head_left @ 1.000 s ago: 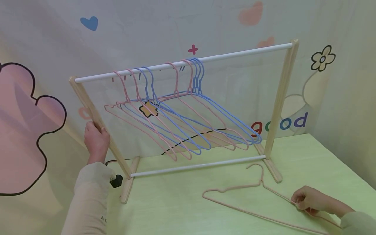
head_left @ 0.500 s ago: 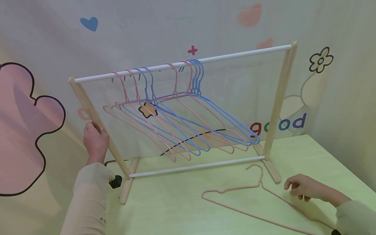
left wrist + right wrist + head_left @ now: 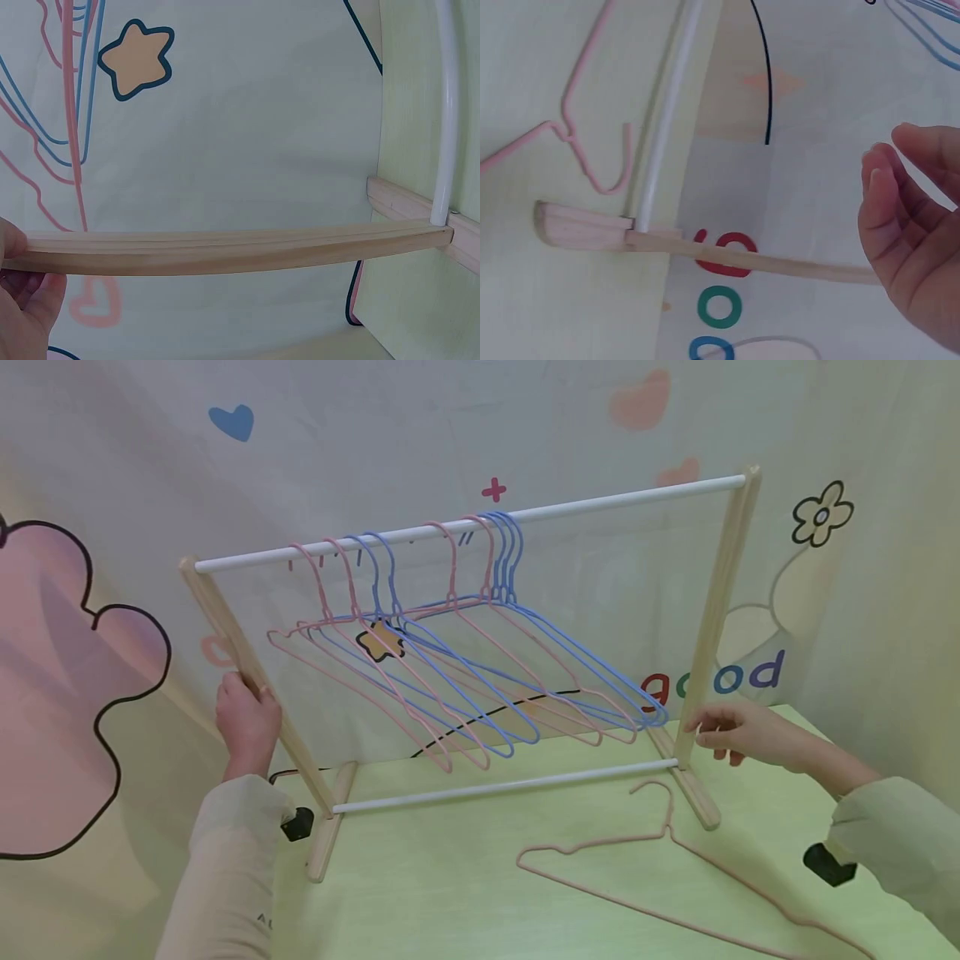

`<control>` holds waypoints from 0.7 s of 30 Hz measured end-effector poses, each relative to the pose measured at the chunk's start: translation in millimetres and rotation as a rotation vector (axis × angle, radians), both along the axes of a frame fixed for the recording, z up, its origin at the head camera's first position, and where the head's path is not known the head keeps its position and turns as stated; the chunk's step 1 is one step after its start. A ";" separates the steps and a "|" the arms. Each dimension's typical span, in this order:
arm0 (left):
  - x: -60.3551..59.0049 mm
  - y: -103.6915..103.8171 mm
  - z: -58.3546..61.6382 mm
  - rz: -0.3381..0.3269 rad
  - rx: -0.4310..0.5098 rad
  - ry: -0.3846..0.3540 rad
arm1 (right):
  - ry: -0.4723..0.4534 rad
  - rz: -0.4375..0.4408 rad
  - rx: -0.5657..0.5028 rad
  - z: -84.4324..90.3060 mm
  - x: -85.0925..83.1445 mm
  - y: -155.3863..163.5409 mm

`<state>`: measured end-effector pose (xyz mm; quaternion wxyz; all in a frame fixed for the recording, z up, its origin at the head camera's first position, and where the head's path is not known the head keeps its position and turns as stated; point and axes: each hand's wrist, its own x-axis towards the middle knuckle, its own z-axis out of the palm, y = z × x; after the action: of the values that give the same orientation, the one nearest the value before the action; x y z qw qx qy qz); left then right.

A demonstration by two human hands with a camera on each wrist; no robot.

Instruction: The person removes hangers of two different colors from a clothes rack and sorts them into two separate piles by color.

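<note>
A small wooden rack (image 3: pixel 720 585) with a white top rod (image 3: pixel 600 500) stands on the green table (image 3: pixel 465 877). Several pink and blue wire hangers (image 3: pixel 480 677) hang from the rod. My left hand (image 3: pixel 246 718) grips the rack's left post (image 3: pixel 240 652), also seen as the post (image 3: pixel 225 253) in the left wrist view. My right hand (image 3: pixel 731 732) hovers with loose fingers beside the right post, near its lower part; the right wrist view shows that hand (image 3: pixel 915 232) empty next to the post (image 3: pixel 765 262). A pink hanger (image 3: pixel 660 877) lies flat on the table.
A printed backdrop (image 3: pixel 112 635) with cartoon shapes hangs close behind the rack. A white lower rod (image 3: pixel 502 787) joins the rack's feet. Black wrist-camera mounts (image 3: pixel 828 864) show at both sleeves. The table's right edge runs near the wall.
My right hand let go of the pink hanger on the table, lifted, and moved left and back to the rack's right post. The left hand has kept its hold on the left post.
</note>
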<state>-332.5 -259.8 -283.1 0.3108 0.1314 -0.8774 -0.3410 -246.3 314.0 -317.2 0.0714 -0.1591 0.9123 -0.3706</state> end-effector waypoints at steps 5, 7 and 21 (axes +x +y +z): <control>-0.3 -0.4 0.3 -0.002 0.004 -0.016 | 0.057 -0.003 -0.004 23.9 -7.7 -16.9; -0.3 -0.5 -0.1 -0.001 -0.002 -0.006 | 0.073 0.000 -0.025 31.8 -10.3 -23.3; 0.9 0.2 0.2 0.002 -0.013 0.018 | 0.103 0.040 -0.024 69.4 -29.9 -60.2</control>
<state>-331.6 -259.5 -282.9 0.3200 0.1272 -0.8765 -0.3363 -276.2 253.9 -247.8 0.0299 -0.1970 0.9068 -0.3716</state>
